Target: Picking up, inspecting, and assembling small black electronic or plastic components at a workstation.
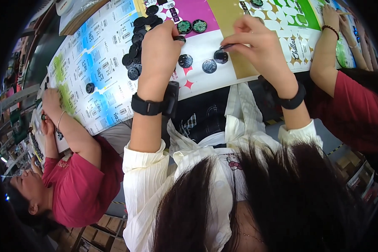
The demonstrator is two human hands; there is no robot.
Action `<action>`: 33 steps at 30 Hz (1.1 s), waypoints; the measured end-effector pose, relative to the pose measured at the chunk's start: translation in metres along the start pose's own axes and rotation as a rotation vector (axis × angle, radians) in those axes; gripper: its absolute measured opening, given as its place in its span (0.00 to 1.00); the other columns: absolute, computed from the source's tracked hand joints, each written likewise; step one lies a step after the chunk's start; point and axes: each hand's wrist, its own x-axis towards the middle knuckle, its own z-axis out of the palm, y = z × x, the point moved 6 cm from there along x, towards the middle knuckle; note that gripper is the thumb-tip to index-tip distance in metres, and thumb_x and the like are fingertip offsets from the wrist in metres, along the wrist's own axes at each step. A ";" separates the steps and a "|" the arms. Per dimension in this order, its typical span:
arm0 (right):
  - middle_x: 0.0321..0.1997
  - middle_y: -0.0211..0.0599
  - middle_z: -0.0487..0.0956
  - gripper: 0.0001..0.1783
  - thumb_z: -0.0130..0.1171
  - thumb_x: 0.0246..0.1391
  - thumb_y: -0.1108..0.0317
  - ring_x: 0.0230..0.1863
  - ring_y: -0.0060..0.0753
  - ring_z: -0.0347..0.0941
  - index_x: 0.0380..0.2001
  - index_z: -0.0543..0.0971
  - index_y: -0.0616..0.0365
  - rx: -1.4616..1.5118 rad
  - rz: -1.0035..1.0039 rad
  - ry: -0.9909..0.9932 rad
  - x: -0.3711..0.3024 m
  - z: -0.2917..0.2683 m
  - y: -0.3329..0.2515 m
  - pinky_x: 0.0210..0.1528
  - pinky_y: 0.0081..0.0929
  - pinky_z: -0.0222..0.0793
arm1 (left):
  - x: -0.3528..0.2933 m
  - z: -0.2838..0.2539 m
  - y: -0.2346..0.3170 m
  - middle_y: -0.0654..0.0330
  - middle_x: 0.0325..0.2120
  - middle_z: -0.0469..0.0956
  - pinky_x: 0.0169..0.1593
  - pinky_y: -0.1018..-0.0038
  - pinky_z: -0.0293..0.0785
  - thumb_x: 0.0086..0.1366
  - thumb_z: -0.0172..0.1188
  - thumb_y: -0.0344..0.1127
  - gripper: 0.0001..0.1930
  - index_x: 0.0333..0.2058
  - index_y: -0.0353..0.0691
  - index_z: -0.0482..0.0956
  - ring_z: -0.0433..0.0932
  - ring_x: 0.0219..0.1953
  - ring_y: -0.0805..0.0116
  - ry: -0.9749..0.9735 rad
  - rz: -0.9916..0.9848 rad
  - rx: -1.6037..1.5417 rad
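Note:
My left hand [161,50] is closed, its fingertips pinching a small black disc [179,38] seen nearly edge-on. My right hand [258,44] has thumb and fingers pinched on a thin dark disc [227,46], also tilted edge-on, just above a shiny dark disc [221,57] on the table. Two more glossy dark discs, one on the left [185,61] and one nearer me [209,66], lie flat between my hands. Beyond them sit two round black pieces with green speckled centres, a left one [184,27] and a right one [199,26]. Beside my left hand spreads a heap of black discs [133,51].
Printed sheets [101,67] cover the table. A lone black disc [90,87] lies to the left, and a stack of boards [78,19] stands at the far left. People in red work at either side, one with an arm [325,50] on the table at right.

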 end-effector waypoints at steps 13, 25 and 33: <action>0.37 0.39 0.71 0.16 0.53 0.40 0.82 0.34 0.25 0.70 0.38 0.73 0.66 0.468 0.147 0.250 -0.025 -0.030 -0.019 0.34 0.16 0.66 | -0.037 0.005 0.055 0.60 0.28 0.71 0.27 0.84 0.68 0.52 0.53 0.24 0.11 0.37 0.32 0.70 0.71 0.25 0.78 -0.073 -0.072 -1.168; 0.36 0.39 0.71 0.12 0.48 0.45 0.82 0.31 0.23 0.68 0.37 0.73 0.69 0.543 0.152 0.106 -0.030 -0.046 -0.023 0.32 0.14 0.64 | -0.049 0.002 0.080 0.57 0.29 0.73 0.29 0.83 0.71 0.53 0.53 0.23 0.14 0.39 0.29 0.66 0.73 0.27 0.75 -0.090 -0.102 -1.558; 0.34 0.42 0.72 0.21 0.63 0.31 0.74 0.32 0.34 0.70 0.36 0.75 0.61 0.241 0.385 0.178 -0.023 -0.053 -0.047 0.34 0.21 0.66 | -0.055 -0.009 0.083 0.53 0.29 0.73 0.30 0.80 0.71 0.54 0.51 0.24 0.14 0.40 0.27 0.65 0.74 0.24 0.70 -0.031 -0.015 -1.399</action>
